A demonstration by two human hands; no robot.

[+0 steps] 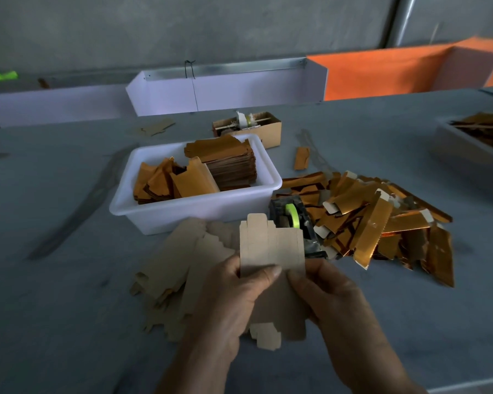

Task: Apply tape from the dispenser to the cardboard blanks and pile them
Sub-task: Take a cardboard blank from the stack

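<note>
Table (69,308) spreads grey under and beyond both your hands, and the biggest thing on it is the white tub (182,211) just past your left hand (225,305), holding stacked gold-faced blanks. Off beyond your right hand (336,302) lies a loose heap of gold blanks (382,223), which looks like the finished pile. Under and left of your left hand sits a fan of plain brown blanks (177,265), face down.

Both hands hold one cardboard blank (271,245) upright between them, brown side toward you. Your left thumb presses across its lower edge with the fingers curled behind; your right thumb and fingers pinch the lower right corner. Its long axis runs up and away from you, tabs at the top.

Next comes the tape dispenser (293,220), dark with a lime-green roll, standing directly beyond the blank and slightly toward your right hand, which is the nearer one. I judge that a short push forward and a little right brings the blank's right edge to the cutter.

Much is hidden: the blank covers the dispenser's near left side, so you cannot see a free tape end. Whether this blank already carries tape cannot be told. Your fingertips behind the card are out of sight, and the frame's lower edge cuts off your forearms.
</note>
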